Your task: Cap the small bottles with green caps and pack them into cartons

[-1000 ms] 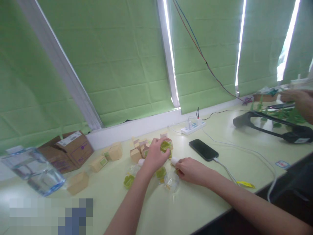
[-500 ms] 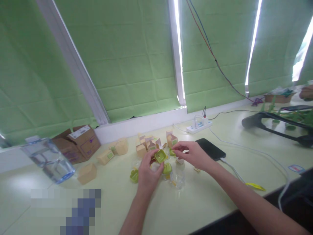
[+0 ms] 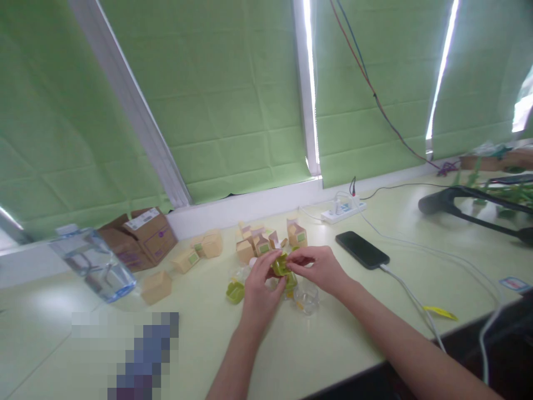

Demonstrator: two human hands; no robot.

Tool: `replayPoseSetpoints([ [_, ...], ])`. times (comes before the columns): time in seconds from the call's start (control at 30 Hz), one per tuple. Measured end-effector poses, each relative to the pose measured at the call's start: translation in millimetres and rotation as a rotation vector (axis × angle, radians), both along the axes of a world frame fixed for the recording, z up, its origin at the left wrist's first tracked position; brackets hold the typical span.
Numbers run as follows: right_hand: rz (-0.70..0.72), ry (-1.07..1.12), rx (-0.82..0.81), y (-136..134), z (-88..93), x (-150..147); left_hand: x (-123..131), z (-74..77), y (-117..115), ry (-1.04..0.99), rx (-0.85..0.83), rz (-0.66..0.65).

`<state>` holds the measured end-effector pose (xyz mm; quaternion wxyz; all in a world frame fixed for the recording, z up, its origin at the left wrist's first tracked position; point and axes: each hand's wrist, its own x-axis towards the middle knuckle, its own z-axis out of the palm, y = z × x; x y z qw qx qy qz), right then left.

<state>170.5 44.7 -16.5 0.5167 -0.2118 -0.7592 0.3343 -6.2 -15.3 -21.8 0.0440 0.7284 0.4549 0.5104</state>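
Gripping a small green plastic cup [image 3: 280,266], L hand [image 3: 259,286] held it over the worktop [image 3: 283,355], btwn front & back edges. R hand [image 3: 320,268] had fingertips at the cup's rim; couldn't tell if they grasped anything. Clear plastic container [image 3: 307,298] sat nr, twd front edge; small cartons [image 3: 245,251] nr back edge; smartphone [image 3: 362,250] beyond R hand.

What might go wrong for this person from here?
The left hand grips a small green cup and the right hand has its fingertips at it; a slip could drop it onto the clear plastic piece close below.

The white cable plugged into the phone runs right up to the right forearm, so a sweep of that arm might tug the phone.
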Motion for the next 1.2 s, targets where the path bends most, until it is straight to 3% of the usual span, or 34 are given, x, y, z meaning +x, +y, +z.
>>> replayPoseSetpoints([
  [0.2, -0.078, -0.025, 0.164, -1, 3.7, -7, -1, -0.2, -1, 0.050, 0.036, 0.007],
  [0.5, 0.076, -0.217, 0.014, 7, 4.9, 9, 1, -2.0, -1, 0.110, 0.039, 0.025],
  [0.7, -0.083, -0.148, 0.256, 2, 11.7, 8, 3, 2.2, -2, 0.042, 0.013, 0.009],
  [0.8, -0.161, -0.173, 0.295, 0, 14.1, 4, 4, 3.3, -1, 0.017, 0.033, -0.011],
  [0.87, -0.155, -0.187, 0.256, -1, 14.8, 3, 4, 3.2, -2, 0.027, 0.047, -0.008],
  [1.07, 0.037, -0.174, -0.007, 0, 14.2, 7, 1, 1.2, -1, 0.133, 0.086, 0.061],
  [1.2, 0.045, -0.199, -0.023, -1, 14.4, 10, 1, 0.8, -1, 0.149, 0.092, 0.068],
])
